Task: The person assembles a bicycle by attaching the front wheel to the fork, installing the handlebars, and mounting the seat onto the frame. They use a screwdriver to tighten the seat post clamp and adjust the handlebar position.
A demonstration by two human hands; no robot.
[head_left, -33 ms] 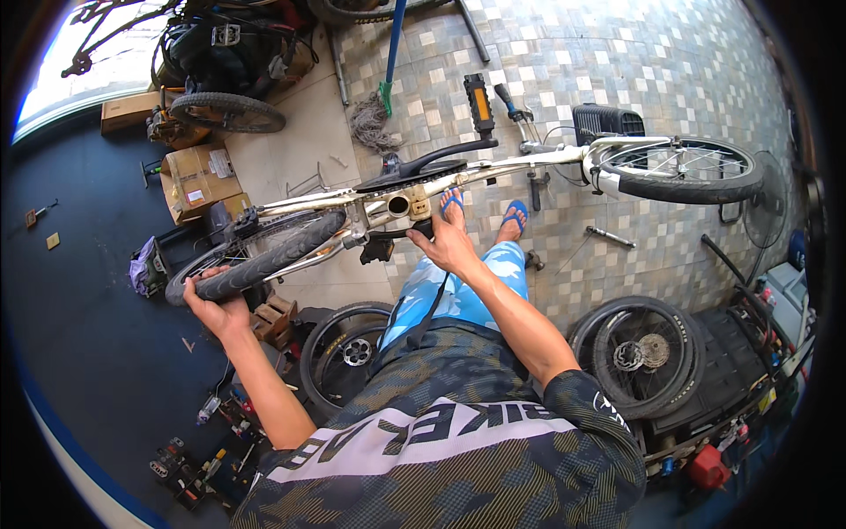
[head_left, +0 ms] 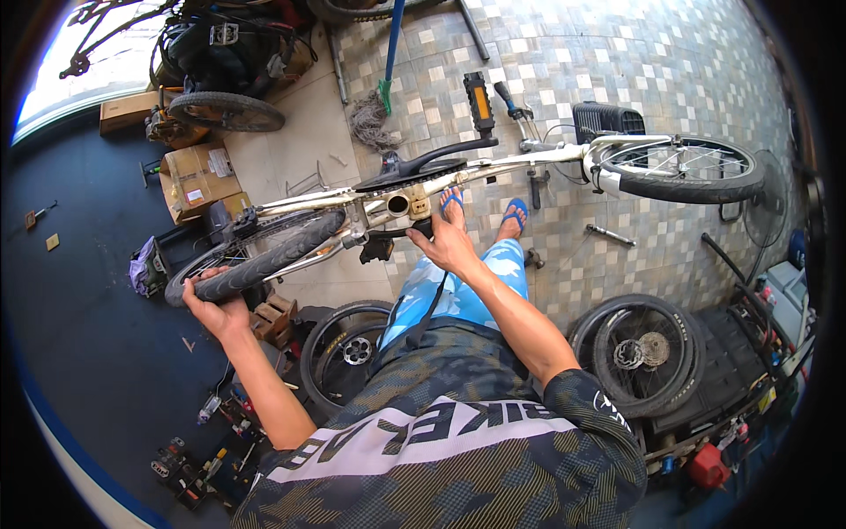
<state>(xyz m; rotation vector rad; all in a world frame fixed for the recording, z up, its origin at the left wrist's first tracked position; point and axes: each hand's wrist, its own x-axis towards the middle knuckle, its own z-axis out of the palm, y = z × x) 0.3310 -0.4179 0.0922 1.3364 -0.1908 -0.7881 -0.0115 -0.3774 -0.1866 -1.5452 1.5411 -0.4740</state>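
A white bicycle (head_left: 529,159) lies across in front of me, its rear wheel on the left and its front wheel (head_left: 696,167) on the right. My left hand (head_left: 218,309) is closed around the rear tire (head_left: 278,264) at its near left end. By the crank area, my right hand (head_left: 451,249) grips a part of the bicycle beside the bottom of the frame; its fingertips are partly hidden there. One pedal (head_left: 377,249) hangs near this hand. The other pedal (head_left: 479,103), with an orange reflector, points away beyond the chainring (head_left: 410,175).
A mop (head_left: 374,123) and a hand pump-like silver tube (head_left: 610,235) lie on the tiled floor. A hammer (head_left: 534,259) rests by my foot. Loose wheels (head_left: 639,353) are stacked at right, another wheel (head_left: 348,353) at left. A cardboard box (head_left: 201,183) stands far left.
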